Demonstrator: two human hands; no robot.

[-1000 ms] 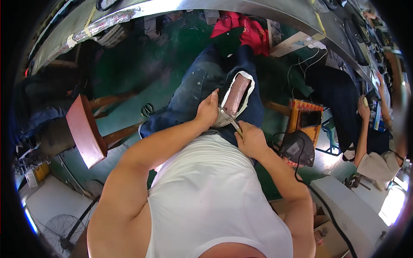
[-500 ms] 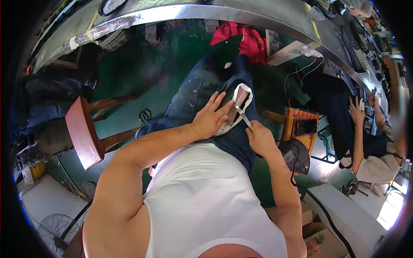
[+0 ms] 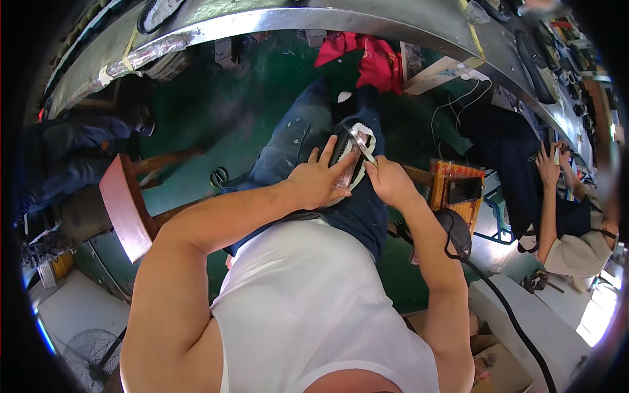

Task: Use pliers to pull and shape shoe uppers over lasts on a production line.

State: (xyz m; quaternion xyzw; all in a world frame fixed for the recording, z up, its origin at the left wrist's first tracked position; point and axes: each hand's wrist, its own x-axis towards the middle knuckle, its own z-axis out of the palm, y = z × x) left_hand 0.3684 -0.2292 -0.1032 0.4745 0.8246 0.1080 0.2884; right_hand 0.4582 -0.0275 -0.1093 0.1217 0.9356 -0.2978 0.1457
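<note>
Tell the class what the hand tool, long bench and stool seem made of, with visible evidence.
Hand tool: probably smooth metal; its exposed part is silvery and catches light.
Long bench: likely metal, worn yet shiny, judging by bright reflections along its edge.
Stool: legs look like dull brown wood; its reddish seat has a soft sheen, perhaps painted wood or vinyl.

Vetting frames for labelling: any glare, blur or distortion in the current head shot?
Head view, top: the metal bench edge bows with fisheye distortion, and the picture's corners go black; head view, lower right: the bright patch is blown out; head view, upper middle: the green floor lies in shadow; head view, far right: looks smeared; head view, centre: the metal tool reads clearly in outline.
</note>
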